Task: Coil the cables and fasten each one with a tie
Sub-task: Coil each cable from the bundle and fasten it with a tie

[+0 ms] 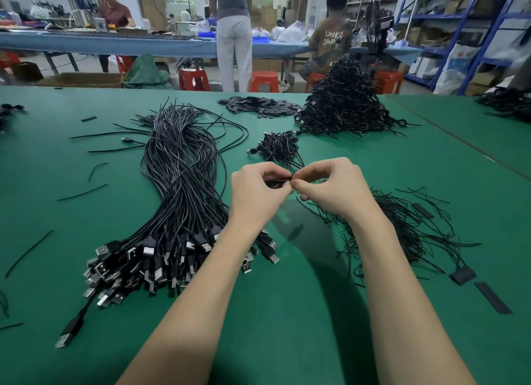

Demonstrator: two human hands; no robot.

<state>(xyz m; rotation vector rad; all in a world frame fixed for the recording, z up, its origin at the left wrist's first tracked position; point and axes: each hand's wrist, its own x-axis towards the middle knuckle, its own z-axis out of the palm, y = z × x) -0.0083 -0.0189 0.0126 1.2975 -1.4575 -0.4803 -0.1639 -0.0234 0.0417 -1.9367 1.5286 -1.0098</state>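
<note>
Above the green surface [287, 312], the left hand [255, 189] is gripping a small coiled cable [274, 183]; the right hand [333, 187] fingers are pinching the twist tie [292, 178] at it. Judgement: keeping the coil squeezed while twisting should stop it springing loose.

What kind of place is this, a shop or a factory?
Most likely a small factory or packing workshop. A big bundle of loose cables and a heap of coiled ones lie on a green worktable, with stock shelves behind.
</note>
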